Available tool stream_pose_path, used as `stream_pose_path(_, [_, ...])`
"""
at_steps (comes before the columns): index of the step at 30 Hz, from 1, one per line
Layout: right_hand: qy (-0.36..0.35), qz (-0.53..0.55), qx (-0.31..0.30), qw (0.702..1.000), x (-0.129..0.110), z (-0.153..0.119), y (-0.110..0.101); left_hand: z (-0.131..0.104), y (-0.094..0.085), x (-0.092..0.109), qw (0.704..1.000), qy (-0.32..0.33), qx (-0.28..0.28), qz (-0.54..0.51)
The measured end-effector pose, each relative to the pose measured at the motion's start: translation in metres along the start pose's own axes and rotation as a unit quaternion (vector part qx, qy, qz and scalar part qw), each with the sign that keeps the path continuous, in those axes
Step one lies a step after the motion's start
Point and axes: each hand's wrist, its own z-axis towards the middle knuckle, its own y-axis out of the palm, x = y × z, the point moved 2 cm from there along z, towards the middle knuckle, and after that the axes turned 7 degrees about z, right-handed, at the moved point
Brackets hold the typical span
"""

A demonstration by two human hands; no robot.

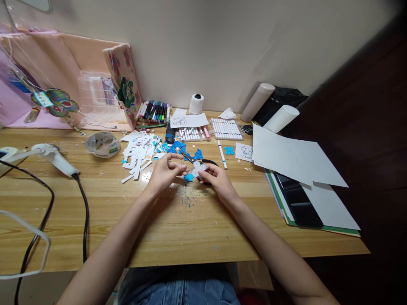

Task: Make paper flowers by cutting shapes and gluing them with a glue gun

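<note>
Between the thumb and fingers of my right hand (216, 180) is a small white paper cutout (199, 168) with a rounded, lobed outline. My left hand (168, 170) is just left of it, thumb and fingertips pinched together; anything between them is too small to make out. Black-handled scissors (210, 162) lie on the table behind the cutout, partly hidden by it and my right hand. Under and behind my hands are blue paper pieces (177, 147), and a brighter blue scrap (188, 178) sits between them.
White paper scraps (137, 148) and a tape roll (103, 145) lie to the left, near a white hinged device (55, 159) with a black cable. Marker sets (227, 128) stand behind. Paper sheets (295, 156) overlap a dark tablet (297, 199) at right.
</note>
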Motion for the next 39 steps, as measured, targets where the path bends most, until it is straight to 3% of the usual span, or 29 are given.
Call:
stream_pose_path(5, [-0.001,-0.001,-0.001,1.0,0.001,0.0,-0.001,0.005,0.004,-0.009,0.997,0.064,0.023,0.046])
stream_pose_path(9, [0.007,0.0,-0.014,1.0,0.004,0.001,0.0,0.001,0.013,-0.004,0.985,0.119,-0.051,0.111])
stream_pose_path(13, [0.019,-0.02,-0.024,0.999,0.003,0.001,0.0,-0.001,0.014,-0.004,0.99,0.083,-0.054,0.1])
stream_pose_path(19, [-0.038,-0.073,0.013,0.997,-0.008,0.002,-0.012,-0.002,0.013,-0.007,0.992,0.034,-0.05,0.109])
stream_pose_path(25, [-0.026,-0.067,-0.004,0.997,-0.01,0.003,-0.015,-0.001,0.01,-0.003,0.993,0.024,-0.024,0.109])
stream_pose_path(34, [-0.019,-0.056,-0.004,0.998,-0.011,0.004,-0.014,-0.002,0.014,0.0,0.994,0.033,-0.073,0.074])
stream_pose_path(39, [-0.043,-0.072,0.004,0.996,-0.014,0.003,-0.014,-0.001,0.013,0.0,0.996,0.041,-0.017,0.082])
